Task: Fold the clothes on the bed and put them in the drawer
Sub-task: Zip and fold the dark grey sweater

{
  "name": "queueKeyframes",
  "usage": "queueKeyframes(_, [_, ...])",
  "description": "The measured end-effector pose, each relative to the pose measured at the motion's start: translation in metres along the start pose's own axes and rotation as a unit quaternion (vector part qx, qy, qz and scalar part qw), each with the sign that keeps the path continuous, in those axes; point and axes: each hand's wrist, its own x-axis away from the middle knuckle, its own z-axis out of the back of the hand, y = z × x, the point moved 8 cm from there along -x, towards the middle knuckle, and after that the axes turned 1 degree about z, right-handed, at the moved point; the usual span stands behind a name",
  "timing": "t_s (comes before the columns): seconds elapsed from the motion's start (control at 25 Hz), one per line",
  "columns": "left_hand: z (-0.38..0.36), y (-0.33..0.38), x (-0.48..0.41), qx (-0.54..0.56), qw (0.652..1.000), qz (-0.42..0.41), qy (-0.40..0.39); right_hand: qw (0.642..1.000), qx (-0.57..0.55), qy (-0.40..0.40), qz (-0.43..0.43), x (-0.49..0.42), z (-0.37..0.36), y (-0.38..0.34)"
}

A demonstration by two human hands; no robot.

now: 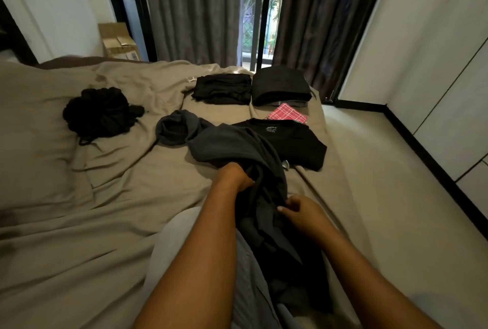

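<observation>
- Right now the dark grey garment (229,143) lies diagonally on the bed (79,223) — its hood-like end far off to the left, the rest trailing toward the person and over the near edge of the mattress.
- The left hand (235,178) is curled into the cloth about midway along that line, gripping a bunch of it.
- The right hand (298,209) sits nearer the body and to the right, its fingers (286,208) pinching an edge of the same garment.
- So the long axis runs away from both hands toward the far left, and the left hand is nearer the loose far end. In my judgement, spreading the garment flat calls for that hand to draw the cloth out while the right anchors the near edge.
- Just beyond, a folded black T-shirt (287,143) lies partly under the grey cloth; two folded black piles (223,89) sit farther back.
- A crumpled black garment (100,112) lies well apart on the left, not yet folded.
- No drawer is in view.
</observation>
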Motion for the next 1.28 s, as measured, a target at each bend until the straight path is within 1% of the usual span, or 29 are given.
queueKeyframes(0.08, [0.024, 0.005, 0.018, 0.076, 0.992, -0.017, 0.096, 0.997, -0.065, 0.038, 0.008, 0.009, 0.016, -0.005])
queueKeyframes(0.12, [0.034, 0.006, 0.029, 0.136, 0.982, -0.028, 0.129, 0.994, -0.095, 0.043, 0.011, 0.011, 0.02, -0.006])
queueKeyframes(0.16, [0.04, 0.007, 0.036, 0.208, 0.966, -0.044, 0.15, 0.994, -0.101, 0.035, 0.008, 0.012, 0.02, -0.004])
queueKeyframes(0.2, [0.044, 0.007, 0.044, 0.297, 0.94, -0.063, 0.154, 0.997, -0.079, 0.019, 0.003, 0.013, 0.017, 0.0])
queueKeyframes(0.24, [0.047, 0.007, 0.055, 0.38, 0.907, -0.088, 0.158, 0.999, -0.031, 0.004, -0.002, 0.015, 0.014, 0.004])
queueKeyframes(0.32, [0.052, 0.007, 0.075, 0.522, 0.833, -0.122, 0.137, 0.998, 0.052, -0.019, -0.025, 0.019, 0.007, 0.016])
queueKeyframes(0.4, [0.053, 0.009, 0.088, 0.643, 0.746, -0.157, 0.071, 0.996, 0.071, -0.023, -0.05, 0.022, 0.007, 0.027])
queueKeyframes(0.44, [0.055, 0.013, 0.095, 0.663, 0.725, -0.183, 0.037, 0.996, 0.064, -0.019, -0.061, 0.024, 0.01, 0.029])
queueKeyframes(0.48, [0.054, 0.018, 0.1, 0.649, 0.732, -0.207, 0.006, 0.996, 0.052, -0.013, -0.071, 0.023, 0.012, 0.033])
queueKeyframes(0.52, [0.05, 0.025, 0.104, 0.609, 0.76, -0.226, -0.029, 0.996, 0.02, -0.005, -0.084, 0.024, 0.017, 0.034])
queueKeyframes(0.56, [0.042, 0.029, 0.105, 0.556, 0.795, -0.235, -0.061, 0.995, -0.031, 0.008, -0.096, 0.026, 0.022, 0.032])
queueKeyframes(0.6, [0.033, 0.032, 0.106, 0.499, 0.83, -0.232, -0.089, 0.99, -0.098, 0.025, -0.1, 0.028, 0.032, 0.025])
queueKeyframes(0.64, [0.025, 0.033, 0.106, 0.452, 0.857, -0.221, -0.113, 0.977, -0.186, 0.048, -0.098, 0.031, 0.043, 0.015])
queueKeyframes(0.68, [0.018, 0.033, 0.107, 0.411, 0.879, -0.205, -0.129, 0.948, -0.297, 0.065, -0.089, 0.037, 0.057, -0.002])
queueKeyframes(0.72, [0.013, 0.034, 0.106, 0.378, 0.893, -0.197, -0.143, 0.906, -0.412, 0.076, -0.063, 0.042, 0.073, -0.022])
queueKeyframes(0.76, [0.008, 0.036, 0.107, 0.355, 0.9, -0.196, -0.156, 0.866, -0.492, 0.083, -0.023, 0.049, 0.093, -0.047])
queueKeyframes(0.8, [0.004, 0.039, 0.106, 0.344, 0.901, -0.202, -0.168, 0.846, -0.524, 0.094, 0.025, 0.055, 0.115, -0.072])
queueKeyframes(0.84, [0.001, 0.044, 0.108, 0.346, 0.896, -0.213, -0.181, 0.856, -0.501, 0.103, 0.081, 0.063, 0.136, -0.098])
queueKeyframes(0.88, [-0.001, 0.048, 0.108, 0.359, 0.886, -0.224, -0.188, 0.881, -0.444, 0.101, 0.133, 0.065, 0.147, -0.119])
queueKeyframes(0.92, [-0.002, 0.053, 0.107, 0.378, 0.875, -0.234, -0.191, 0.909, -0.373, 0.076, 0.173, 0.066, 0.148, -0.138])
queueKeyframes(0.96, [-0.001, 0.056, 0.106, 0.401, 0.863, -0.243, -0.188, 0.932, -0.307, 0.027, 0.191, 0.066, 0.138, -0.152])
queueKeyframes(1.0, [0.0, 0.058, 0.104, 0.412, 0.859, -0.247, -0.179, 0.942, -0.272, -0.035, 0.193, 0.064, 0.123, -0.157])
queueKeyframes(1.04, [0.003, 0.059, 0.099, 0.404, 0.865, -0.253, -0.157, 0.939, -0.274, -0.078, 0.192, 0.062, 0.11, -0.158])
queueKeyframes(1.08, [0.006, 0.059, 0.094, 0.384, 0.876, -0.262, -0.126, 0.928, -0.307, -0.09, 0.192, 0.058, 0.102, -0.155])
queueKeyframes(1.12, [0.008, 0.057, 0.087, 0.368, 0.887, -0.264, -0.094, 0.913, -0.355, -0.079, 0.184, 0.055, 0.098, -0.15])
queueKeyframes(1.16, [0.01, 0.056, 0.082, 0.362, 0.893, -0.257, -0.069, 0.9, -0.399, -0.043, 0.167, 0.052, 0.096, -0.138])
queueKeyframes(1.2, [0.01, 0.055, 0.077, 0.362, 0.899, -0.243, -0.049, 0.898, -0.415, 0.006, 0.146, 0.048, 0.095, -0.123])
queueKeyframes(1.24, [0.01, 0.055, 0.074, 0.363, 0.903, -0.228, -0.034, 0.91, -0.392, 0.057, 0.124, 0.044, 0.093, -0.105])
queueKeyframes(1.28, [0.01, 0.056, 0.071, 0.37, 0.904, -0.215, -0.021, 0.926, -0.351, 0.091, 0.102, 0.042, 0.089, -0.087])
